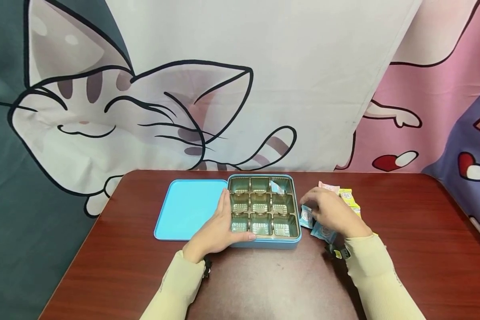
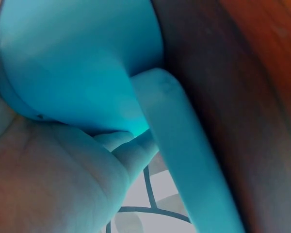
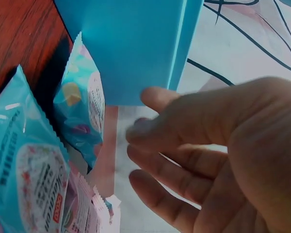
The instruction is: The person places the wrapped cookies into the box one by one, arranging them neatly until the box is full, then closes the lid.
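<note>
A blue tin box [image 1: 264, 243] holds a gold tray with nine compartments. One blue packet [image 1: 277, 187] lies in the far right compartment; the others look bare. My left hand [image 1: 220, 226] rests against the box's near left corner, fingers straight along its side and thumb on the front rim. The left wrist view shows the palm [image 2: 53, 179] against the blue box wall [image 2: 77, 58]. My right hand [image 1: 324, 209] hovers right of the box over loose blue packets [image 1: 323, 232]. In the right wrist view its fingers [image 3: 150, 160] are loosely curled and hold nothing, beside two blue packets [image 3: 24, 179].
The blue lid [image 1: 188, 209] lies flat left of the box. Pink [image 1: 329, 186] and yellow [image 1: 346, 194] packets lie beyond my right hand. All this sits on a dark red-brown table [image 1: 416, 249], with a cat-print curtain behind it.
</note>
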Motion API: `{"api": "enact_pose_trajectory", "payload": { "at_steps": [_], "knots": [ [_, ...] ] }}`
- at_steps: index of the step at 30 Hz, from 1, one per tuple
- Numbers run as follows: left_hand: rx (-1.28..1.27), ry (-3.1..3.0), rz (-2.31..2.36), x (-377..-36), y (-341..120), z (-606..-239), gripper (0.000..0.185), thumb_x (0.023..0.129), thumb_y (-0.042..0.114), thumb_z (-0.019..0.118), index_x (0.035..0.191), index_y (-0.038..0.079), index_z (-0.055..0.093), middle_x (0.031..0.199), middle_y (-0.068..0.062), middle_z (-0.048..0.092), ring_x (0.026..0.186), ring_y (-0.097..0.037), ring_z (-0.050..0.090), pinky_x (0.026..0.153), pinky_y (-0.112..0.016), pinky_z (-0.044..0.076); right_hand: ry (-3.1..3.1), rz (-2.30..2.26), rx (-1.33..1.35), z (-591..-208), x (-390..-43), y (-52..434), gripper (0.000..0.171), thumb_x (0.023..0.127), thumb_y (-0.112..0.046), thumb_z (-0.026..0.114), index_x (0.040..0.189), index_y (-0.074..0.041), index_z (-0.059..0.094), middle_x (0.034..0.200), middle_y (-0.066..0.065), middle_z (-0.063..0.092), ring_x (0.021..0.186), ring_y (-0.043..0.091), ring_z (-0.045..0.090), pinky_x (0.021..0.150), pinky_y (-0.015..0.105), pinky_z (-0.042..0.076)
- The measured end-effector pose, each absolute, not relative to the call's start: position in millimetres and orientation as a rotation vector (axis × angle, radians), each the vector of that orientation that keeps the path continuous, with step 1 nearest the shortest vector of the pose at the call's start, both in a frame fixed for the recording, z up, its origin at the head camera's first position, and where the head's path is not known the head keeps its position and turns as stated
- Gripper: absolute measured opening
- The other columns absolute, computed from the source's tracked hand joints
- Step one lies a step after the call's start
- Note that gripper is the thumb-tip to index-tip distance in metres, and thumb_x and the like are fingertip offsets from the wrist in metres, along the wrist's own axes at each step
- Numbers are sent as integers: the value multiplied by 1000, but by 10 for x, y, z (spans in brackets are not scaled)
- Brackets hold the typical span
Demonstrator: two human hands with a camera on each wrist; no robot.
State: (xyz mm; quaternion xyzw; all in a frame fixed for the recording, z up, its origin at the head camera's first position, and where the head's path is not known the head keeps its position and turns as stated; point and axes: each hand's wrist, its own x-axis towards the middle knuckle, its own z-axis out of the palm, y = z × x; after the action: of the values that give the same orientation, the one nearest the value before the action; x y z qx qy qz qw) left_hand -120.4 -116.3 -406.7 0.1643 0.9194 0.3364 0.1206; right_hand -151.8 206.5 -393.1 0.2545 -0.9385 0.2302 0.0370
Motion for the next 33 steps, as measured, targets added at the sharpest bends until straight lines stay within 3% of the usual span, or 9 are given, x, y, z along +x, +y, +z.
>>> {"api": "enact_pose_trajectory", "payload": {
  "at_steps": [3, 11, 21, 25, 33],
  "knots": [
    [480, 2685, 974, -1197, -1175, -4072, 134, 80, 63, 76, 158, 2, -15, 165, -15, -20, 152, -24, -5, 118, -45, 24, -2903, 716, 836, -3960, -1524, 2066, 33, 74, 17, 66, 98, -4, 76, 102, 6, 68, 96, 27, 65, 84, 47, 53],
    [479, 2687, 964, -1197, -1170, -4079, 134, 80, 64, 75, 158, 3, -15, 165, -14, -20, 152, -23, -5, 118, -44, 24, -2896, 674, 991, -3977, -1544, 2090, 51, 68, 23, 46, 96, -7, 76, 109, 8, 68, 101, 29, 66, 82, 44, 53],
    [470, 2681, 969, -1198, -1169, -4059, 133, 81, 63, 76, 158, 3, -15, 165, -15, -20, 152, -24, -3, 118, -44, 24, -2985, 661, 1001, -3988, -1556, 2090, 51, 69, 23, 53, 94, -14, 77, 109, 4, 72, 103, 24, 66, 85, 43, 54],
    [472, 2684, 968, -1206, -1167, -4060, 134, 81, 63, 76, 158, 3, -16, 165, -15, -20, 152, -24, -2, 119, -44, 23, -2989, 671, 1034, -4005, -1571, 2110, 52, 66, 22, 52, 93, -14, 78, 111, 6, 72, 104, 26, 67, 84, 42, 54],
    [461, 2685, 969, -1202, -1169, -4067, 134, 80, 63, 76, 158, 4, -15, 165, -14, -20, 152, -26, 0, 118, -45, 25, -3002, 594, 995, -4012, -1550, 2111, 48, 66, 20, 58, 97, -10, 79, 109, 7, 69, 108, 35, 61, 91, 49, 50]
  ]
}}
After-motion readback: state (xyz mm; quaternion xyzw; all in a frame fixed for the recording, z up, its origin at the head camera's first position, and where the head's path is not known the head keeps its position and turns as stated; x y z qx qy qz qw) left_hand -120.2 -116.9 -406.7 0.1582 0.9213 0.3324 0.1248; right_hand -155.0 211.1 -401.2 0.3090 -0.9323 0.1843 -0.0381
